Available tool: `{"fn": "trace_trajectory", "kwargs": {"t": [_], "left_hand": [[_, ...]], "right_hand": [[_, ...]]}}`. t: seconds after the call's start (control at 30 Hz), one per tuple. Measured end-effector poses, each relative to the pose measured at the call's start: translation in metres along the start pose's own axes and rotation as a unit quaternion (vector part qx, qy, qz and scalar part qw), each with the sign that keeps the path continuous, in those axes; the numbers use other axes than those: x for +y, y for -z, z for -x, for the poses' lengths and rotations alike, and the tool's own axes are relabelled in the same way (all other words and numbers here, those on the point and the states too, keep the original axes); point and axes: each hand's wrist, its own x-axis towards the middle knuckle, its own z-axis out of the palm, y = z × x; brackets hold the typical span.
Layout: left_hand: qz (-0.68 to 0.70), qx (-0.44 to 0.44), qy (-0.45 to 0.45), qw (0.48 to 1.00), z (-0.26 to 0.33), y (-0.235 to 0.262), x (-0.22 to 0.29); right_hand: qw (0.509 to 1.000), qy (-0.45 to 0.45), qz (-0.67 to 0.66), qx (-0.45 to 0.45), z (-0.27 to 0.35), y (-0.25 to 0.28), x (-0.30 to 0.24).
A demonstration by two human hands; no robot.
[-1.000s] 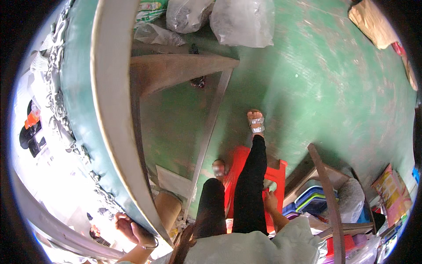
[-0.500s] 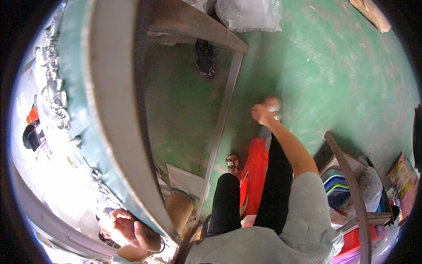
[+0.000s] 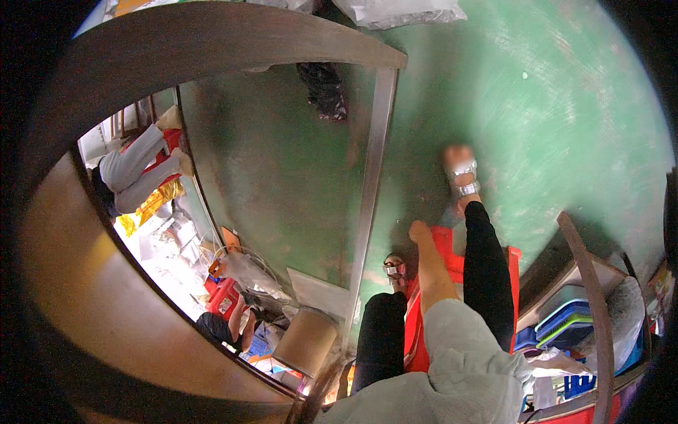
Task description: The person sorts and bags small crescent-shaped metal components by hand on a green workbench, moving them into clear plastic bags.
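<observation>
A worn green floor (image 3: 565, 127) streaked with pale scuffs; a bright red stool (image 3: 452, 268) beneath black trousers (image 3: 487, 275) and a pale grey-green sleeve (image 3: 459, 339). Silver-strapped sandals (image 3: 464, 178). Blue and green trays (image 3: 565, 321) stacked at right; a brown bench (image 3: 85, 297) at left.

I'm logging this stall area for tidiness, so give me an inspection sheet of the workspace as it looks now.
Surface: scuffed green floor; a brown tabletop curves across the upper left.
Job's things: red stool under the seated person.
Clutter: clear plastic bags and a dark bag on the floor, a cardboard drum, stacked blue and green trays.
Grippers: right hand is down at the stool's edge, grip unclear; left hand is out of view.
Cables: possibly a thin white wire loop, too small to be sure.
Surroundings: another person in grey at left; metal table leg.
</observation>
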Motion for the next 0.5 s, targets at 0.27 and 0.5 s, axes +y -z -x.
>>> {"fn": "trace_trajectory", "kwargs": {"t": [0.27, 0.5], "left_hand": [[-0.035, 0.004, 0.013, 0.999, -0.009, -0.017, -0.018], [-0.049, -0.005, 0.021, 0.999, -0.016, -0.028, -0.026]], "right_hand": [[0.806, -0.201, -0.548, -0.099, -0.050, -0.099, 0.002], [0.553, -0.339, -0.754, -0.107, -0.057, -0.099, -0.011]]}}
